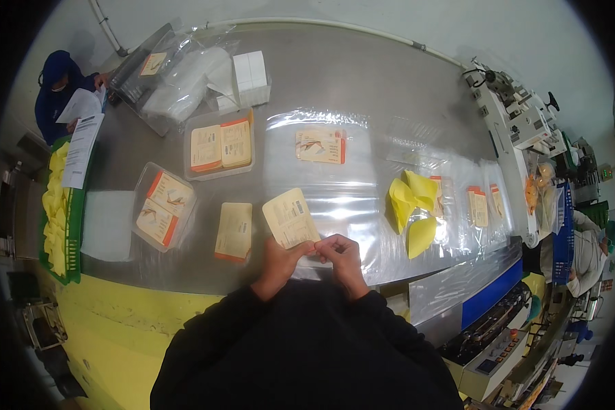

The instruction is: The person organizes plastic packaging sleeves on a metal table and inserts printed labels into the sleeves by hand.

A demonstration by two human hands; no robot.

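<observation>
My left hand (283, 261) grips the lower edge of a cream printed card (289, 215) with an orange border. The fingertips of my right hand (341, 256) meet the same card at its lower right corner, thumb and forefinger pinched together. Left of my hands a small stack of cards (233, 230) lies on the steel table (379, 66). Clear plastic bags (282, 177) are spread beyond my hands, with a few cards (320, 146) on top. Further left are a plastic tray of cards (165, 207) and another tray of cards (220, 146).
Yellow folded pieces (415, 200) lie at right among bagged cards (476, 205). Plastic film and a white card stack (251, 77) stand at the back left. A green crate (74, 230) borders the left end, near a person in blue (56, 97). A white machine (512, 118) stands right.
</observation>
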